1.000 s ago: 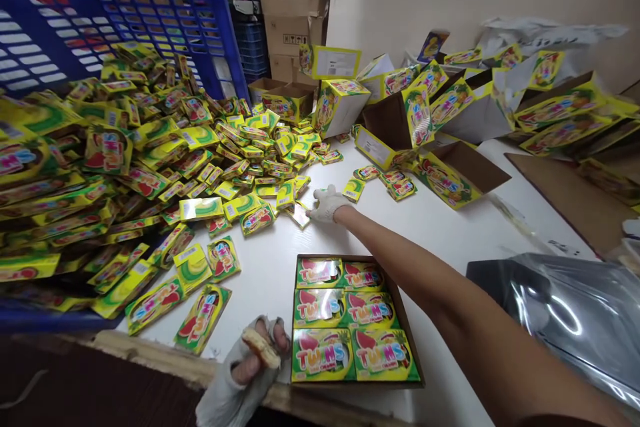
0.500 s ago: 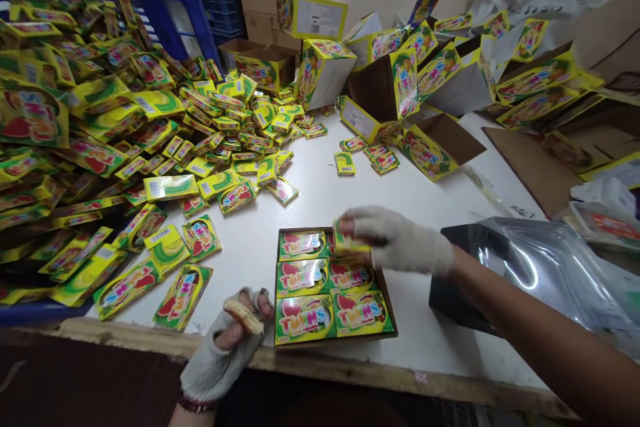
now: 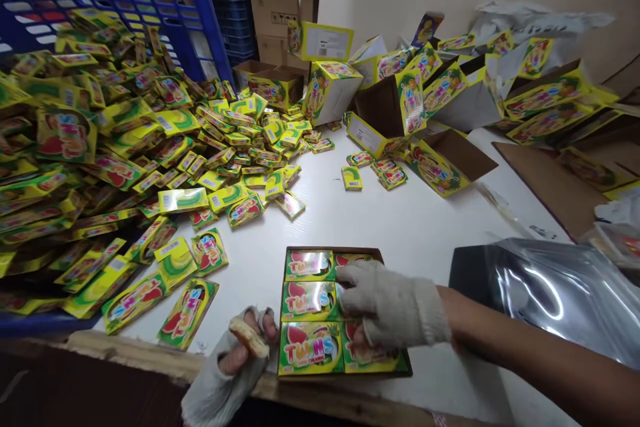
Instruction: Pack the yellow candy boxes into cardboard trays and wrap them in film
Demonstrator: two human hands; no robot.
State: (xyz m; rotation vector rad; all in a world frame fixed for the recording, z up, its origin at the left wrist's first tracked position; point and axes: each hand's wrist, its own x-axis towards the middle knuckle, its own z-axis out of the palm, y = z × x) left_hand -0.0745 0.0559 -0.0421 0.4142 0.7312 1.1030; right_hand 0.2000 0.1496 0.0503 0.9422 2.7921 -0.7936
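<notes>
My left hand (image 3: 235,360), in a fingerless pale glove, grips a piece of bread (image 3: 249,337) with a pale, bitten-looking edge, beside the carton's left side. My right hand (image 3: 393,303), gloved the same way, lies palm down over the right column of packs with its fingers spread. Beneath it stands an open carton (image 3: 283,310) at the table's front edge, holding two columns of green-yellow TWINS packs (image 3: 311,348). A pack (image 3: 350,258) in the far right place shows partly behind my fingers. The hand hides much of the right column.
A large heap of TWINS packs (image 3: 150,127) spills from a blue crate (image 3: 203,20) at the left. Unfolded display boxes (image 3: 385,107) crowd the back. Clear plastic film (image 3: 545,293) over something dark lies right. Several loose packs (image 3: 187,313) lie left of the carton.
My right hand has let go of a small pack at the carton's far right place and moved nearer, flat over the right column. My left hand still holds the bread. The view has tilted slightly.
</notes>
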